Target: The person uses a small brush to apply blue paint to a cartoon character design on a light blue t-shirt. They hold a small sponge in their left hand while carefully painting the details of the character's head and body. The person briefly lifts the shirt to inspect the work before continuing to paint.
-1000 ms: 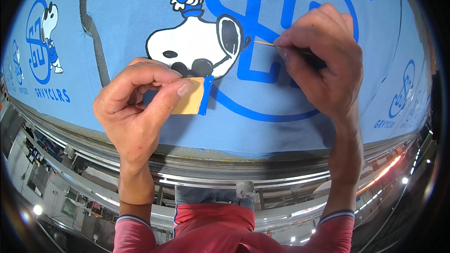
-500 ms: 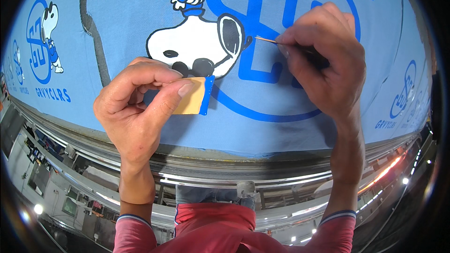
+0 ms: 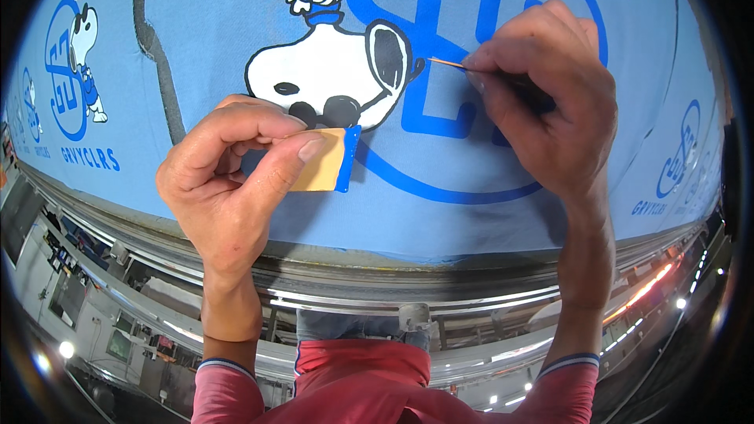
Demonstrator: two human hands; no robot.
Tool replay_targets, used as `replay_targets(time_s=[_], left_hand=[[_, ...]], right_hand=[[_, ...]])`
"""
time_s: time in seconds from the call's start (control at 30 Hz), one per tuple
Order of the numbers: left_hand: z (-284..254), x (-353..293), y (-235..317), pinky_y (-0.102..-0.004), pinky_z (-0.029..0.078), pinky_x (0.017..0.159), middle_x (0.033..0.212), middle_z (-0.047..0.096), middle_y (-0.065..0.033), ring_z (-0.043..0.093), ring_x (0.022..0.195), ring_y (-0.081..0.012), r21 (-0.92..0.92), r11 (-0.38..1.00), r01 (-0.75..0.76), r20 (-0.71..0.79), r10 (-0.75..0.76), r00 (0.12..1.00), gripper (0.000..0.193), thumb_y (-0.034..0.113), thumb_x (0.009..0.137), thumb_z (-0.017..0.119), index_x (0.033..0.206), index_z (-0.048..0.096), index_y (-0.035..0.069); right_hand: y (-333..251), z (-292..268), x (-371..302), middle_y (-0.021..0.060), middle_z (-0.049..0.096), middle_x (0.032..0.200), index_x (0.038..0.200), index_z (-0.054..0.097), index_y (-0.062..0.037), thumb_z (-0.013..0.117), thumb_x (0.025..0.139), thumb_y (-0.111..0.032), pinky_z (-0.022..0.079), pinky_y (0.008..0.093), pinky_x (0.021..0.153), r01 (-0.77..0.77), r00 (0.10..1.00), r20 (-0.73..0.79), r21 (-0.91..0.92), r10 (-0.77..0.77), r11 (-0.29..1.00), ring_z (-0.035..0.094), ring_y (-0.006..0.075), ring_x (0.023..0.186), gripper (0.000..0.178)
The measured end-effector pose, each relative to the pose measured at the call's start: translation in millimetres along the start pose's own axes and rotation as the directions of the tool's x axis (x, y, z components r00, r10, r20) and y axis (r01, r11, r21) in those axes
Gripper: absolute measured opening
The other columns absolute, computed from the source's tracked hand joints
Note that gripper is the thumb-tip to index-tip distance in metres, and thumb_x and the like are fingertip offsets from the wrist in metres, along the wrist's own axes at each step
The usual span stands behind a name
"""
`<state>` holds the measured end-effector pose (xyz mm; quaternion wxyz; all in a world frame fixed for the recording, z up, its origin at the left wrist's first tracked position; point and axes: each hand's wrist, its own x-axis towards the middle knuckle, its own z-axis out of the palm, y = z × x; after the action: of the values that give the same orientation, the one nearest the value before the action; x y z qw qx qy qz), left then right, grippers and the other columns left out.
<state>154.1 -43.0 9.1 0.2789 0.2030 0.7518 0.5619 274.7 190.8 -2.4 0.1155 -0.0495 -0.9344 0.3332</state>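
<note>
Smear risk hanging over light-blue printed cloth (image 3: 212, 47).
Left hand (image 3: 232, 173) is pinching a tan rectangular card (image 3: 320, 171) edged in blue paint (image 3: 347, 161); right hand (image 3: 554, 98) is clamping a slender wooden stick (image 3: 446, 62), both over the cloth. A tilting card could be dripping paint.

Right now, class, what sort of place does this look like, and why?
Probably a fabric-printing workshop: blue cloth bears repeated prints, a metal rail runs along its near edge, and the left hand holds a blue-edged card.
</note>
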Motion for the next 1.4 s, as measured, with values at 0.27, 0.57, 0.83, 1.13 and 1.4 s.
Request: replay_targets(time_s=[0.27, 0.57, 0.83, 1.13, 1.4], left_hand=[[0.4, -0.7, 0.2, -0.0205, 0.046, 0.063, 0.078, 0.063, -0.0075, 0.058, 0.07, -0.0101, 0.014, 1.0, 0.013, -0.004, -0.013, 1.0, 0.016, -0.012, 0.069, 0.071, 0.081, 0.066, -0.004], [0.5, -1.0, -0.7, -0.0197, 0.046, 0.062, 0.078, 0.063, -0.0077, 0.058, 0.07, -0.0097, 0.013, 1.0, -0.005, -0.003, 0.005, 1.0, 0.017, -0.013, 0.069, 0.071, 0.081, 0.065, -0.004], [-0.8, -0.4, -2.5, -0.0199, 0.045, 0.063, 0.08, 0.063, -0.0085, 0.058, 0.071, -0.0101, 0.003, 1.0, -0.026, 0.019, 0.026, 0.999, 0.017, -0.013, 0.069, 0.071, 0.082, 0.064, -0.004], [-0.3, -0.2, -2.3, -0.0198, 0.044, 0.062, 0.079, 0.062, -0.008, 0.057, 0.07, -0.0096, -0.001, 1.0, -0.025, 0.015, 0.025, 1.0, 0.017, -0.013, 0.07, 0.071, 0.083, 0.064, -0.004], [0.4, -0.4, -1.6, -0.0198, 0.044, 0.062, 0.078, 0.062, -0.0076, 0.057, 0.07, -0.0097, -0.01, 1.0, -0.025, 0.016, 0.025, 1.0, 0.017, -0.013, 0.07, 0.071, 0.083, 0.064, -0.004]], right_hand=[[0.2, -0.4, -0.6, 0.0006, 0.058, 0.071, 0.077, 0.065, -0.0058, 0.068, 0.066, 0.006, 0.033, 0.0299, 0.072, 0.007, 1.0, 0.005, -0.004, -0.007, 1.0, 0.051, 0.0154, 0.066, 0.016], [0.3, -2.3, -0.5, 0.0008, 0.058, 0.071, 0.077, 0.065, -0.0059, 0.067, 0.066, 0.007, 0.033, 0.03, 0.072, 0.012, 1.0, 0.014, 0.001, -0.012, 1.0, 0.051, 0.0154, 0.066, 0.017], [1.0, -1.7, -0.6, 0.001, 0.058, 0.071, 0.078, 0.065, -0.0057, 0.068, 0.066, 0.006, 0.034, 0.0301, 0.072, 0.015, 1.0, 0.009, 0.0, -0.015, 1.0, 0.052, 0.0157, 0.066, 0.017], [1.2, -0.4, -1.0, 0.0013, 0.058, 0.071, 0.078, 0.065, -0.0056, 0.067, 0.065, 0.007, 0.034, 0.0302, 0.072, 0.018, 1.0, 0.007, 0.003, -0.018, 1.0, 0.052, 0.0161, 0.067, 0.018], [1.7, -1.8, -1.4, 0.0016, 0.058, 0.072, 0.078, 0.065, -0.0055, 0.066, 0.064, 0.007, 0.034, 0.0305, 0.072, 0.02, 1.0, 0.009, 0.008, -0.02, 1.0, 0.052, 0.0164, 0.067, 0.019]])
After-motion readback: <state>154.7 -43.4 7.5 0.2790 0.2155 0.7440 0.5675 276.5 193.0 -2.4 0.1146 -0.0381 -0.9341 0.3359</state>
